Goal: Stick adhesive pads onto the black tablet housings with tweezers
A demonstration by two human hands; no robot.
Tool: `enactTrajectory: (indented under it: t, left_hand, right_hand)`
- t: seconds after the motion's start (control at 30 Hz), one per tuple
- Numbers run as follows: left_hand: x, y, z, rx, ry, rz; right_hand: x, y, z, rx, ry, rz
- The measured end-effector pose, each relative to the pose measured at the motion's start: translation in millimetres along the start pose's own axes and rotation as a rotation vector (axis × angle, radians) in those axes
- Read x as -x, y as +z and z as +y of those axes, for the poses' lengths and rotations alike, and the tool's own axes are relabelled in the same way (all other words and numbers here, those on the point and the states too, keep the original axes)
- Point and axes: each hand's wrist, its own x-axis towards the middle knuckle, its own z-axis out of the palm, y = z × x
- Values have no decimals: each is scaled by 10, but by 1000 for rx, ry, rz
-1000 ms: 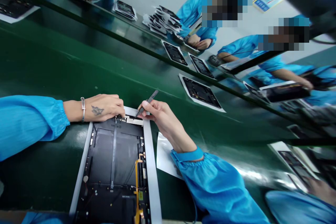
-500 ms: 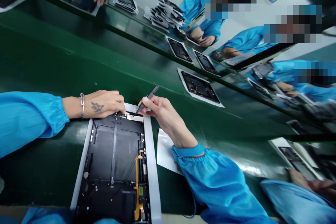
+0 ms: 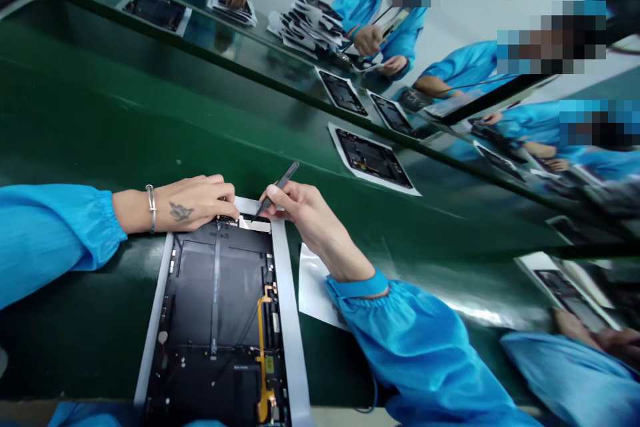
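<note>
**A:** Where does the black tablet panel (image 3: 215, 293) lie from your hands?

**B:** Directly under them at its far short end; its long axis runs back from there, between your two forearms, towards the bottom of your view; it sits in a white frame (image 3: 286, 327) on the green bench (image 3: 150, 113).

**A:** And which hand is nearer that end?

**B:** Both are right at it; your left hand (image 3: 193, 203) is on the panel side, its curled fingers coming down on the end beside a small connector (image 3: 226, 220); I can't tell whether they're gripping anything or only pressing.

**A:** And your right hand (image 3: 300, 213)?

**B:** It's closed in a pinch around slim dark tweezers (image 3: 286, 175); their tips angle down onto a white tab (image 3: 255, 223) at the panel's end, though I can't tell whether they've caught it; the hand itself sits just past the frame's corner.

**A:** What else is about the panel?

**B:** An orange flex cable (image 3: 263, 347) runs along its length on your right-forearm side; a loose white sheet (image 3: 315, 293) lies just beyond the frame on that same side, partly under your right forearm; another panel on white backing (image 3: 373, 157) lies well beyond your right hand.
</note>
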Motion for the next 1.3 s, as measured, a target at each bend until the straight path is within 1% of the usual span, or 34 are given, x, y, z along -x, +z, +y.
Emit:
enactTrajectory:
  t: [0.17,0.27,0.43,0.5,0.57,0.63,0.83,1.1,1.17,1.3]
  left_hand:
    - [23,-47,21,-2,-10,-12]
    - [27,-61,21,-12,-7,-21]
    - [57,-50,4,-35,10,6]
    - [75,-26,-10,-28,30,38]
    - [89,0,-25,-18,43,68]
    - [94,18,-36,-14,43,82]
    - [74,-3,-27,9,29,42]
    - [75,-43,25,-54,10,4]
    - [78,-48,32,-67,5,-6]
    - [75,-44,28,-101,16,-2]
  right_hand:
    - [9,30,24,66,-69,22]
    - [15,33,56,133,-130,60]
    - [103,88,83,170,-241,246]
    - [149,142,88,171,-319,279]
    - [180,200,98,193,-386,258]
    - [191,243,115,231,-418,219]
    - [180,259,153,298,-458,177]
    - [240,256,107,419,-669,110]
    - [251,255,110,422,-671,104]
    - [247,269,134,385,-605,158]
